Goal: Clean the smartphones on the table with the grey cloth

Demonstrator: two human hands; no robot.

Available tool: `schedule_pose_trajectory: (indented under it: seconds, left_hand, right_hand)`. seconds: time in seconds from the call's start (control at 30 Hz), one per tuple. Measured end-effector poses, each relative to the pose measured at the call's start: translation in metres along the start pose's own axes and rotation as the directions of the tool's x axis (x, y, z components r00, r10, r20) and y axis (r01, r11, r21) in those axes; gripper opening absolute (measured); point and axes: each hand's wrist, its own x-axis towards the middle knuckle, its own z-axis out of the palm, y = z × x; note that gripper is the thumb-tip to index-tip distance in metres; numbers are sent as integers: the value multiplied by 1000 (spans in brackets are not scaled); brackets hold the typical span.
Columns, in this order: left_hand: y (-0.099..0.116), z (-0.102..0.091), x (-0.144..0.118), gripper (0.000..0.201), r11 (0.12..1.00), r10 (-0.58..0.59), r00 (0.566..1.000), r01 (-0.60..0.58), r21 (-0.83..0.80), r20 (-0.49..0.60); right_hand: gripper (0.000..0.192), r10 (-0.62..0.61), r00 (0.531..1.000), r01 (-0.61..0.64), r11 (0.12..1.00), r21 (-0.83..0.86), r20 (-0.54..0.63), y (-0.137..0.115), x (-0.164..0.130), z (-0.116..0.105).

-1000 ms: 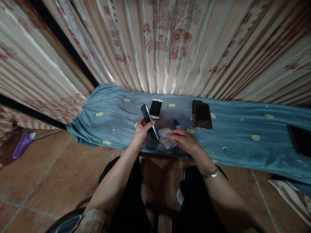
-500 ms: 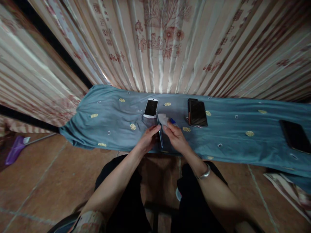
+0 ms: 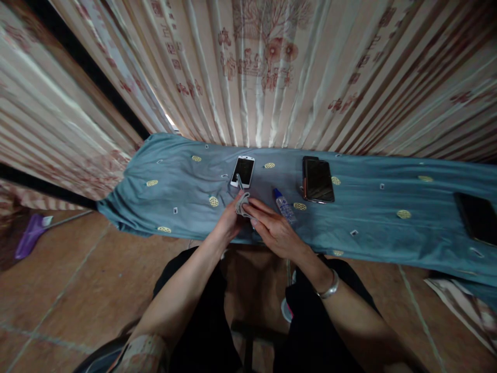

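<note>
Wiping a phone held between both hands

Blue bedspread (image 3: pixel 368 207) spans the frame. On it, a black phone (image 3: pixel 318 180) lies well right and a white phone (image 3: pixel 243 171) just beyond the hands. Left hand (image 3: pixel 229 220) clamps the held phone (image 3: pixel 239 182) on edge, long axis pointing away from the body. Right hand (image 3: pixel 274 230), fingers together, presses a grey cloth (image 3: pixel 243 203) against it. Small bottle (image 3: pixel 284 205) lies just right of the right hand.

Soft blue cloth cover (image 3: pixel 368 228), glossy glass-fronted white phone (image 3: pixel 243 171), satin-sheened curtain (image 3: pixel 272 67), matt grey wiping cloth (image 3: pixel 242 203).
</note>
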Motion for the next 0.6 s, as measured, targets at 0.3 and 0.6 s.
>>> schedule_pose_trajectory:
  seconds: [0.3, 0.6]
  left_hand:
    - [16, -3, -2, 46, 994, -67, 996, 62, -91, -54]
    - [14, 12, -17, 49, 981, -137, 990, 141, -137, 38]
  right_hand:
    - [33, 261, 965, -225, 882, 413, -32, 0, -5, -9]
    - [44, 232, 919, -150, 953, 263, -320, 4, 0, -10]
